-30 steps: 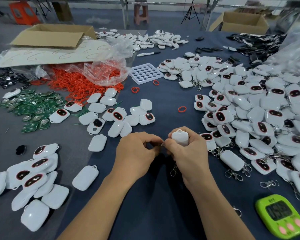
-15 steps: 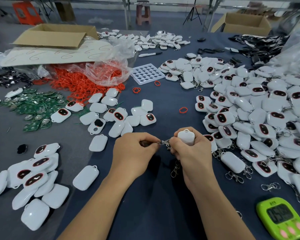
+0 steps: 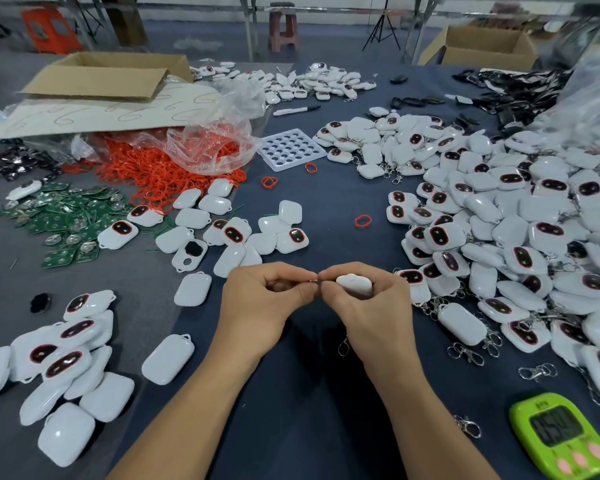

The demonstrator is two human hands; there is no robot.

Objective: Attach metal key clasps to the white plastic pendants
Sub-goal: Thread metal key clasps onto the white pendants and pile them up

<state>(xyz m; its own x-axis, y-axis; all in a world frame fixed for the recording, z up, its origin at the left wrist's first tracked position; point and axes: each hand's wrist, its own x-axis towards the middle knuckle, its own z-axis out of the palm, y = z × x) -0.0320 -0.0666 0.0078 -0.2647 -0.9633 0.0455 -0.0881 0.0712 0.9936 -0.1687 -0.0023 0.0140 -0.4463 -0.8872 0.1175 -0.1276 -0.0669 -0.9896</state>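
Two hands: left hand [image 3: 264,303] and right hand [image 3: 371,306] meet fingertip to fingertip at lower centre of the frame, both with fingers curled.
Left grip: thumb and forefinger pinch a small split ring [image 3: 313,280].
Right grip: fingers wrap a white pendant [image 3: 355,284]; only its rounded upper face shows.
Key clasp [image 3: 343,346]: hangs under the right hand, partly hidden, and seems joined to the ring.
Deciding relation: the pendant's long axis runs left to right, and the end toward the ring touches the left fingertips. Its loop is hidden, so I cannot tell whether the ring is threaded through.
Nearer hand: the right hand carries the pendant, so the left must feed the ring rightward.
Surface: dark blue cloth [image 3: 309,410], soft and flat.
Lower right: green timer [image 3: 560,436], with loose clasps [image 3: 537,371] just above it.
Lower left: bare pendants [image 3: 59,358] in a heap, with no clasps visible.
Right side: large pile of clasped pendants [image 3: 499,237], its edge just beside the right hand.
Middle left: green circuit boards [image 3: 63,220], then orange rings [image 3: 160,171] spilling from a clear bag.
Upper centre: white tray [image 3: 291,148] and a marker [image 3: 297,110].
Upper left: flattened cardboard box [image 3: 108,76].
Room: stool [image 3: 284,29] and tripod [image 3: 381,29] on the floor beyond.
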